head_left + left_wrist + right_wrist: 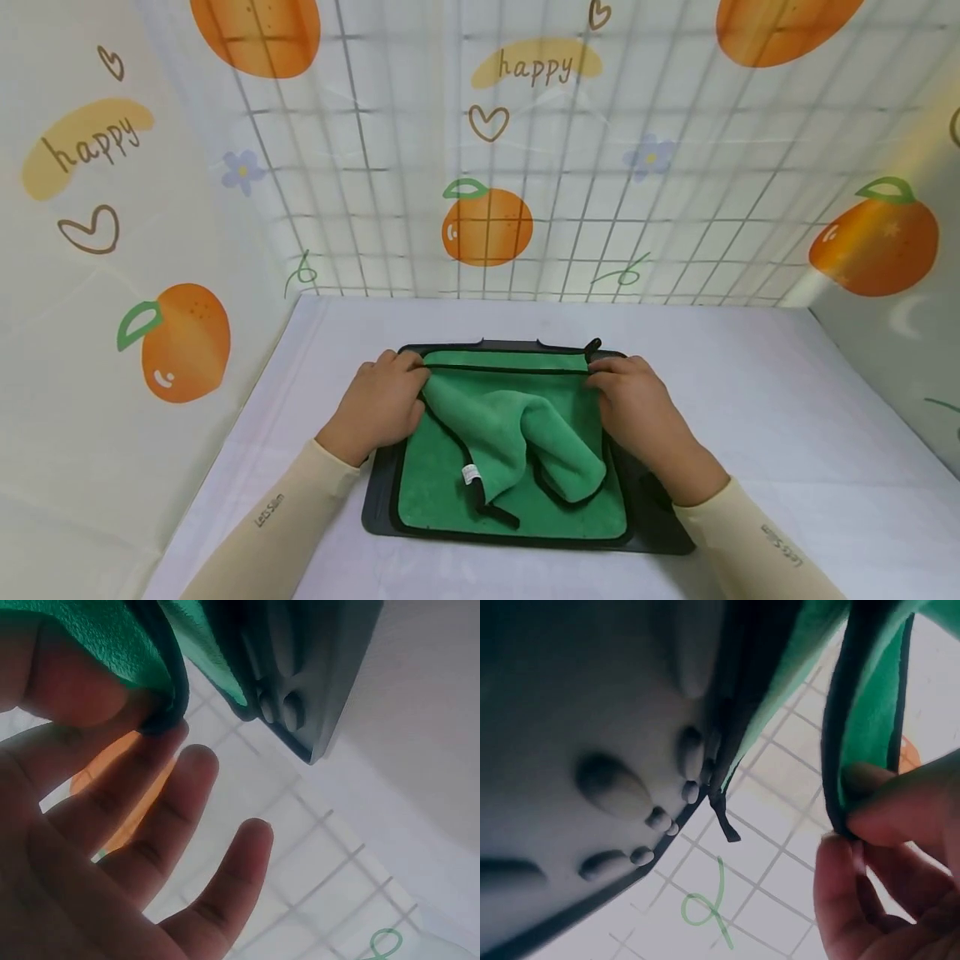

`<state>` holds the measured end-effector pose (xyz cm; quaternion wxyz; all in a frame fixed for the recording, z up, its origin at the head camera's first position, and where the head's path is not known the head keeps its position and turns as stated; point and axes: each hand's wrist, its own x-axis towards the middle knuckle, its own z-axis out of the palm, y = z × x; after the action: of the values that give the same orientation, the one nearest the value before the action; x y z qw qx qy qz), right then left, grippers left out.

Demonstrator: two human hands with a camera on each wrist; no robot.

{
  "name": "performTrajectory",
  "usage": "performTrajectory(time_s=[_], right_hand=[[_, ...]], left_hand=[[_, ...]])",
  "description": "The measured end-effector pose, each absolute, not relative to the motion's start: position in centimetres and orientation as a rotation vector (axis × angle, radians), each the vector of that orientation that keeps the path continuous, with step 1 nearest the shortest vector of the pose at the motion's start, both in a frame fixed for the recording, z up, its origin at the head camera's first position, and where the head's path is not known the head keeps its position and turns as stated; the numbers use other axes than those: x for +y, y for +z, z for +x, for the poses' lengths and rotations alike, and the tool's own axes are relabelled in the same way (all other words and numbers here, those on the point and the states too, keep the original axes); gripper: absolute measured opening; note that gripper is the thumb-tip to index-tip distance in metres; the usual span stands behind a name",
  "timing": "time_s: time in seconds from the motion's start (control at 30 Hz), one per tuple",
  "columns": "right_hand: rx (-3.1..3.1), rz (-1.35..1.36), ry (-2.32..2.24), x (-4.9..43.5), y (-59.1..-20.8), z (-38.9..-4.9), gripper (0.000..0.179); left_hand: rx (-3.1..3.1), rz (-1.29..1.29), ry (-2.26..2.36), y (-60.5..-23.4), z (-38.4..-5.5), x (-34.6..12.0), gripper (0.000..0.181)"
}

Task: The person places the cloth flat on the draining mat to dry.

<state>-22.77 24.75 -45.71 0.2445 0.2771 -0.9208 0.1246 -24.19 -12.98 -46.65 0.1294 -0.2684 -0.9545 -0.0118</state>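
Observation:
A green towel [498, 429] with black edging hangs in folds between my two hands. A white label [471, 474] and a black loop show at its lower left. My left hand [382, 404] pinches one upper corner between thumb and forefinger; in the left wrist view its other fingers are spread straight. My right hand [637, 404] pinches the opposite upper corner with thumb and fingertips. Beneath lies a second green cloth [513, 521], also black-edged, spread flat, with a black loop [592, 346] at its far right corner. The held towel hides much of it.
Under the flat cloth is a dark board [660, 537] with a raised rim; oval bumps [615, 787] show on it in the right wrist view. It rests on a white-covered table [787, 400]. A wire grid [405, 242] behind a fruit-printed sheet stands at the back.

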Motion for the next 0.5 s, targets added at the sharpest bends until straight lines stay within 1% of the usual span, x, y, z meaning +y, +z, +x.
performTrajectory(time_s=[0.17,0.5], right_hand=[[-2.472,0.721,0.253,24.72,-45.86,-22.78,0.02],[-2.626,0.643,0.167,24.65,-46.55,-22.51,0.036]], left_hand=[[-2.794,-0.759,-0.021,-46.6,-24.16,-12.78,0.044],[-2.894,-0.678,0.005,-47.13,-24.12,-12.8,0.05]])
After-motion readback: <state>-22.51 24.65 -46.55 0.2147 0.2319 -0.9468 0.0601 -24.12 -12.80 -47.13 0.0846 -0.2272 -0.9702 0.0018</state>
